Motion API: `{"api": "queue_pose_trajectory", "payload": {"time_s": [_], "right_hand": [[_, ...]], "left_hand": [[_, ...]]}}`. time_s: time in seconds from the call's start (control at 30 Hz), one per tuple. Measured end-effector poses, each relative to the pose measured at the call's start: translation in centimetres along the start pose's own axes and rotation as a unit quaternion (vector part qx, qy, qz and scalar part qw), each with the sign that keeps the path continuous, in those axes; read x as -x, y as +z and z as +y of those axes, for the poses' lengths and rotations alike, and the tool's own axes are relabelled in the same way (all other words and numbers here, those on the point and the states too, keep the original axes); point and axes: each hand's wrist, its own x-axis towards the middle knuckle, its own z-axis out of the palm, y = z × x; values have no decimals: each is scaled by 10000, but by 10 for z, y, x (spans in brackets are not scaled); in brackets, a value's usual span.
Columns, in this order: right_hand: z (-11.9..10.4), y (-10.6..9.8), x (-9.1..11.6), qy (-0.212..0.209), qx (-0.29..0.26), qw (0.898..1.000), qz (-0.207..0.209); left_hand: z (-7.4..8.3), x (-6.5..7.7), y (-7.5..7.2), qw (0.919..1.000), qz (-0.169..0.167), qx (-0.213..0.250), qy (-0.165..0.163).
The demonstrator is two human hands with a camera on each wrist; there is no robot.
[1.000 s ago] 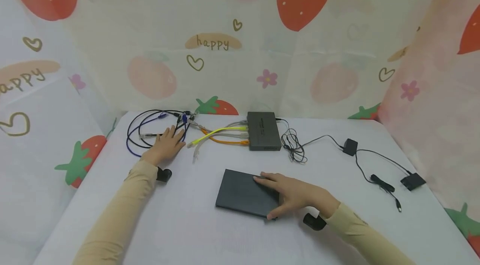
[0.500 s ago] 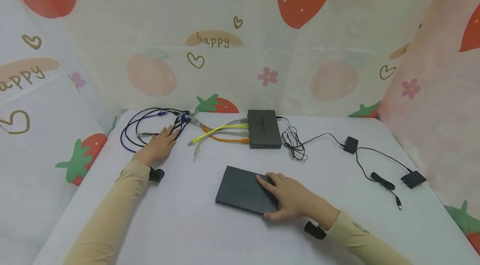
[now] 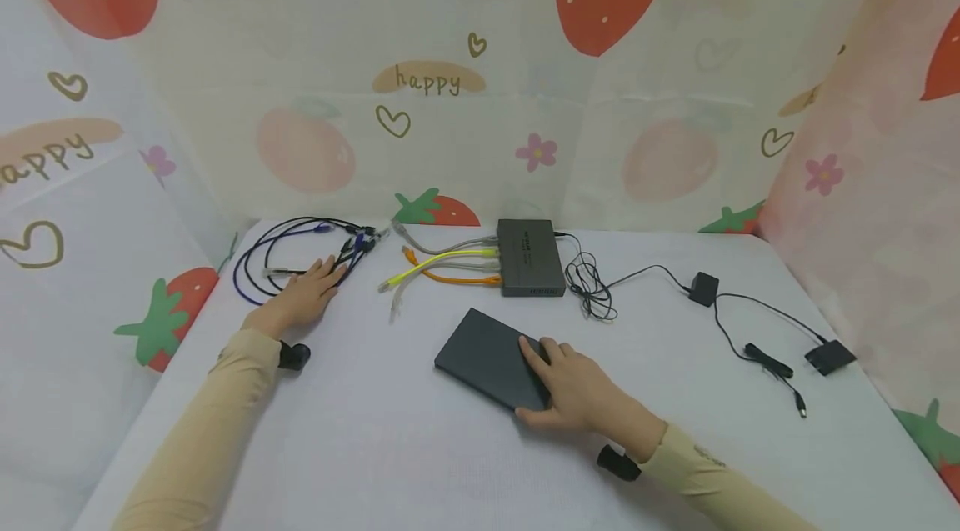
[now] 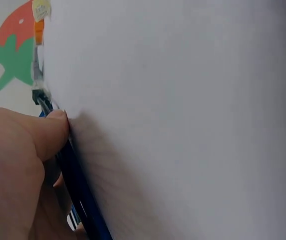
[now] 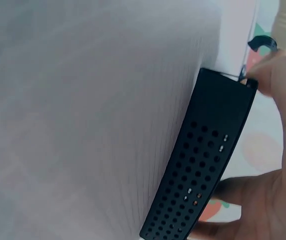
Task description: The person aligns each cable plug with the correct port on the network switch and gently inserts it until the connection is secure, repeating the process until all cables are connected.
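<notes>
My left hand (image 3: 296, 298) rests on a bundle of black and blue cables (image 3: 275, 233) at the back left, fingers extended over them. In the left wrist view, its thumb touches a dark blue cable (image 4: 85, 200); some fingers are hidden behind it. Near the table's middle, my right hand (image 3: 581, 393) holds the right end of a flat black box (image 3: 480, 356), thumb at the near edge and fingers across the top. The box lies turned at an angle. In the right wrist view, its side wall (image 5: 200, 150) shows rows of vent holes.
A dark grey network switch (image 3: 531, 260) stands at the back. Grey, yellow (image 3: 450, 255) and orange (image 3: 457, 279) network cables leave its left side. On its right, a coiled power cord (image 3: 590, 289) leads to black adapters (image 3: 703, 289). Patterned cloth (image 3: 442, 139) encloses the table.
My left hand has slid left with the black and blue cables, away from the switch's cables. The right hand has turned the black box clockwise and shifted it slightly farther back.
</notes>
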Motion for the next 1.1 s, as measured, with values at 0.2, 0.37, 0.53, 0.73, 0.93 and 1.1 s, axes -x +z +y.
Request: {"api": "queue_pose_trajectory", "payload": {"time_s": [0.2,0.37,0.53,0.73,0.93,1.1], "right_hand": [[-6,2,-6,392,36,9992,-39],[-10,4,-10,577,-25,9983,85],[-8,2,-11,779,-176,9967,-130],[15,-5,-9,812,-1160,9899,-74],[48,-11,-7,762,-2133,9739,138],[63,-9,-5,564,-2861,9565,106]], "left_hand": [[-5,11,-1,9996,-84,275,-38],[-4,21,-3,9981,217,570,17],[24,27,-8,9903,1169,747,42],[89,33,-10,9609,1879,2018,256],[142,43,3,8917,-421,4497,304],[164,52,21,8203,-1589,5488,-249]]}}
